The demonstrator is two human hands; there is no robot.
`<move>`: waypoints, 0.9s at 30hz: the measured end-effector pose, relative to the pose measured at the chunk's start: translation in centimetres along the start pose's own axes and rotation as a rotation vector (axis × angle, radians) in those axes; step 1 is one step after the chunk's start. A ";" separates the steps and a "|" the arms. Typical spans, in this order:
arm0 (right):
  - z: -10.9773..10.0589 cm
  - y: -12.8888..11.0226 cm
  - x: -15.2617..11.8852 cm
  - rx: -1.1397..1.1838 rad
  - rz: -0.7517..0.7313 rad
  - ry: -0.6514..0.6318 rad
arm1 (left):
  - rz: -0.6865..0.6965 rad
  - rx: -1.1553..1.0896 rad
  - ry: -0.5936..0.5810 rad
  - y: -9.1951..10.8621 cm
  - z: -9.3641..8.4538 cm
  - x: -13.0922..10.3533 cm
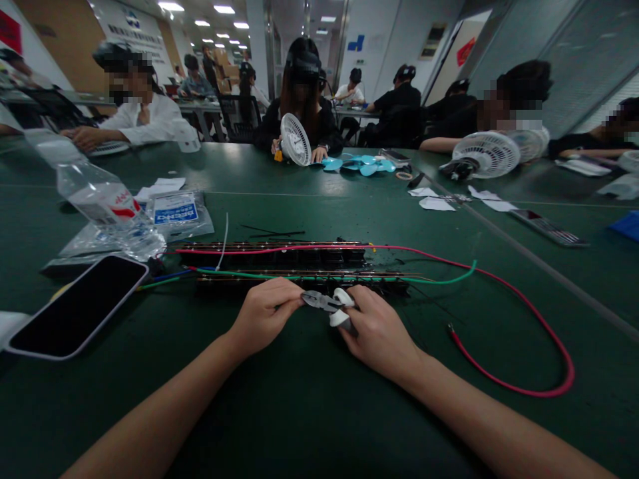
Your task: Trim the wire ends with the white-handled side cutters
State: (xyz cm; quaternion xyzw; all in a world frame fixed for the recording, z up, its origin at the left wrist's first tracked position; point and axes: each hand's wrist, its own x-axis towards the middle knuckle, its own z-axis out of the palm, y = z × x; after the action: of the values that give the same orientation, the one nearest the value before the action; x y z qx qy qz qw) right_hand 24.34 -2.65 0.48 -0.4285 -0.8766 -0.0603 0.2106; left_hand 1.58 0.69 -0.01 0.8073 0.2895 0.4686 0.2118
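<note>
In the head view, my right hand (382, 326) is closed round the handles of a pair of pliers (317, 301) with white and grey grips. The metal jaws point left. My left hand (267, 313) is pinched at the jaw tips; whatever lies between its fingers is too small to make out. Just beyond both hands lie two long black slotted strips (319, 256) with copper-coloured lines along them. A green wire (294, 275) runs over the nearer strip, and a thick red wire (504, 286) crosses the farther one, then curls back on the right.
At left are a phone (80, 306), a tilted plastic bottle (107, 199) and a plastic packet (177, 209). A white cable tie (223, 243) sticks up by the strips. Across the table, people handle white fan parts (295, 140); blue fan blades (367, 164) lie there. Another phone (549, 227) is at right.
</note>
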 end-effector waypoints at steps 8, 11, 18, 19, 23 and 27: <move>-0.4 -0.3 0.3 0.017 0.046 -0.043 | -0.006 0.004 0.000 -0.1 0.0 0.0; -0.4 -0.3 0.3 0.011 0.053 -0.050 | -0.012 0.006 -0.001 -0.1 0.0 0.0; -0.5 -0.3 0.3 0.018 0.055 -0.056 | -0.004 0.006 0.000 -0.1 0.1 -0.1; -0.5 -0.2 0.4 0.022 0.054 -0.059 | -0.006 0.006 0.001 -0.1 0.1 -0.1; -0.5 -0.2 0.4 0.027 0.055 -0.054 | -0.012 0.007 -0.001 0.0 0.0 -0.1; -0.6 -0.3 0.4 0.035 0.047 -0.054 | -0.010 0.009 0.002 0.0 0.0 -0.1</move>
State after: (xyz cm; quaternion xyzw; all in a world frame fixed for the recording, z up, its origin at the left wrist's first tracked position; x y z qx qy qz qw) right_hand 24.07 -2.69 1.27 -0.4468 -0.8725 -0.0284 0.1959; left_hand 1.56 0.66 -0.11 0.8063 0.2959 0.4670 0.2103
